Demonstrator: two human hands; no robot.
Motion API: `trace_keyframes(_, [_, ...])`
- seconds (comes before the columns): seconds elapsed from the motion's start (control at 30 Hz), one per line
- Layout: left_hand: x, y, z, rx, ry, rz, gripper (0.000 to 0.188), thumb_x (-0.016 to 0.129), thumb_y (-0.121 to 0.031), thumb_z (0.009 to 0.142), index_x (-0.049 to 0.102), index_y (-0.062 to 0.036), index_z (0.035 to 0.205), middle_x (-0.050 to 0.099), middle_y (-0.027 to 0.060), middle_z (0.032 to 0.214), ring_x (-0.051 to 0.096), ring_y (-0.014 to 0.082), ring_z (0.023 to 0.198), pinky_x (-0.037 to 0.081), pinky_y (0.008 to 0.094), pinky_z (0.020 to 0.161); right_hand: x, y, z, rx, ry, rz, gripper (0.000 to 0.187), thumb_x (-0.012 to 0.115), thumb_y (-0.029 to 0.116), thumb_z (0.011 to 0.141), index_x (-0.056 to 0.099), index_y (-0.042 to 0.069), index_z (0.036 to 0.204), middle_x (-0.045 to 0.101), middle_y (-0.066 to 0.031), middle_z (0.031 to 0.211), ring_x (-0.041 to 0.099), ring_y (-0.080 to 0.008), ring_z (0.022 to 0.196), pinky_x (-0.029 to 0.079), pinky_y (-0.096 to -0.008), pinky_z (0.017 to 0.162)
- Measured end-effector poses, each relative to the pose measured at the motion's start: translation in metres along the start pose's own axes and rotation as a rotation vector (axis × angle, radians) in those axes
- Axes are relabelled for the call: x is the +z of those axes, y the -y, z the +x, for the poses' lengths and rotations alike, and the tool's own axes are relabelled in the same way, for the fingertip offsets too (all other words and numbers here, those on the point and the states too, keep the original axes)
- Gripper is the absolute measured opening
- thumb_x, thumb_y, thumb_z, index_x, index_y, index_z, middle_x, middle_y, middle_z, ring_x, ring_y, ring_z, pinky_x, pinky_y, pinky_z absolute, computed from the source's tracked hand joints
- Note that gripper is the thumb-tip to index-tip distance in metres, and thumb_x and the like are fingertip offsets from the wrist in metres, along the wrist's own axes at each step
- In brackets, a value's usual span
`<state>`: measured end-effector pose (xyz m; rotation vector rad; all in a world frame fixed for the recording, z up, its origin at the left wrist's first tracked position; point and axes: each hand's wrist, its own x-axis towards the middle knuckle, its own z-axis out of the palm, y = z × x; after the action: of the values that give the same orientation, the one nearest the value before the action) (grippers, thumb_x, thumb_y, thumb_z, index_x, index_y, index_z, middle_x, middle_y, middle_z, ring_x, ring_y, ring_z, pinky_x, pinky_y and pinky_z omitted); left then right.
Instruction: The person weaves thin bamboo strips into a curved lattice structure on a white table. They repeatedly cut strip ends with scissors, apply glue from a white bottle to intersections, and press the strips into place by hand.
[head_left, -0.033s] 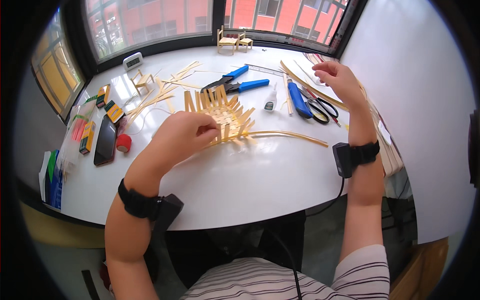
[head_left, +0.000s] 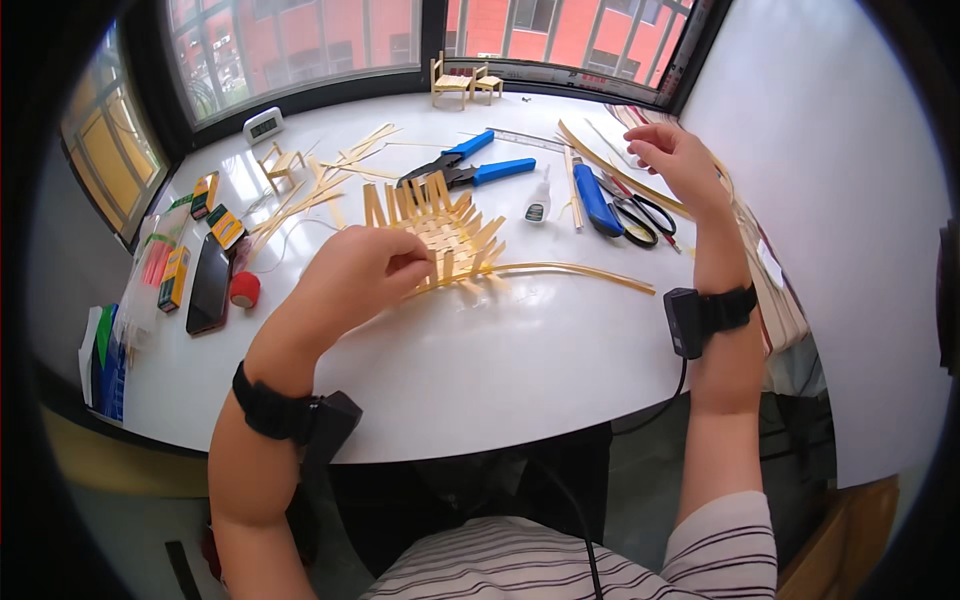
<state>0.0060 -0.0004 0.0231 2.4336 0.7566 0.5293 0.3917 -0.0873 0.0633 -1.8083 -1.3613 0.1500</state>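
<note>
In the middle of the table lies a small woven piece of pale flat strips (head_left: 445,232), its strip ends standing up around the edges like an unfinished basket. My left hand (head_left: 365,270) is closed in a pinch at its near left edge. A long thin strip (head_left: 575,268) runs along that near edge and sticks out to the right. Raised over the right side of the table, my right hand (head_left: 680,165) has its fingers bent and thumb near the forefinger. Whatever lies between those fingertips is too small to make out.
Blue-handled pliers (head_left: 470,165), a small glue bottle (head_left: 538,200), a blue cutter (head_left: 597,200) and black scissors (head_left: 640,220) lie beyond the weaving. Loose strips (head_left: 310,195), a phone (head_left: 210,285), a red roll (head_left: 244,290) and small boxes (head_left: 173,278) are on the left. Miniature chairs (head_left: 452,82) stand at the back.
Both hands and the woven piece hold their places; the whole view has shifted only very slightly.
</note>
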Motion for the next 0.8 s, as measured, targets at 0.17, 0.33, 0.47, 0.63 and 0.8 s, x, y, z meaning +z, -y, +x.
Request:
trace_keyframes(0.17, [0.000,-0.002,0.002,-0.027,0.024,0.000,0.014,0.070,-0.011,0.090,0.072,0.0022,0.095,0.070,0.0101,0.079,0.064,0.0160,0.070,0.051,0.0289,0.068,0.004,-0.027,-0.012,0.031,0.098,-0.080,0.023,0.070,0.018,0.089,0.075,0.002,0.105,0.074,-0.0074,0.091,0.066,-0.0135,0.082,0.052,-0.0289,0.077])
trace_keyframes(0.33, [-0.004,0.000,-0.001,-0.049,0.012,-0.019,0.014,0.070,-0.011,0.090,0.073,0.0021,0.094,0.069,0.0071,0.078,0.062,0.0117,0.069,0.050,0.0263,0.067,-0.002,-0.036,-0.006,0.033,-0.040,-0.176,0.026,0.070,0.024,0.091,0.076,0.005,0.107,0.075,-0.0101,0.095,0.068,-0.0188,0.088,0.053,-0.0334,0.082])
trace_keyframes(0.47, [-0.012,-0.003,0.002,-0.084,0.018,0.054,0.014,0.070,-0.011,0.090,0.073,0.0024,0.094,0.069,0.0061,0.078,0.061,0.0110,0.069,0.049,0.0263,0.066,-0.009,-0.049,-0.002,0.000,-0.032,-0.219,0.026,0.068,0.024,0.092,0.075,0.005,0.108,0.075,-0.0107,0.103,0.069,-0.0206,0.093,0.053,-0.0341,0.085])
trace_keyframes(0.63, [-0.018,0.004,0.000,-0.056,0.034,0.077,0.015,0.070,-0.013,0.090,0.073,0.0013,0.094,0.070,0.0072,0.078,0.063,0.0126,0.072,0.050,0.0276,0.067,-0.005,-0.045,-0.004,-0.005,-0.033,-0.211,0.027,0.067,0.024,0.093,0.074,0.004,0.109,0.075,-0.0102,0.103,0.068,-0.0202,0.094,0.052,-0.0342,0.087])
trace_keyframes(0.8, [-0.008,0.005,0.000,-0.033,0.053,-0.045,0.017,0.069,-0.014,0.089,0.073,0.0019,0.094,0.071,0.0080,0.078,0.064,0.0136,0.073,0.051,0.0276,0.070,0.001,-0.043,-0.003,-0.006,-0.020,-0.188,0.027,0.067,0.024,0.092,0.074,0.003,0.109,0.075,-0.0106,0.100,0.068,-0.0198,0.091,0.052,-0.0338,0.086])
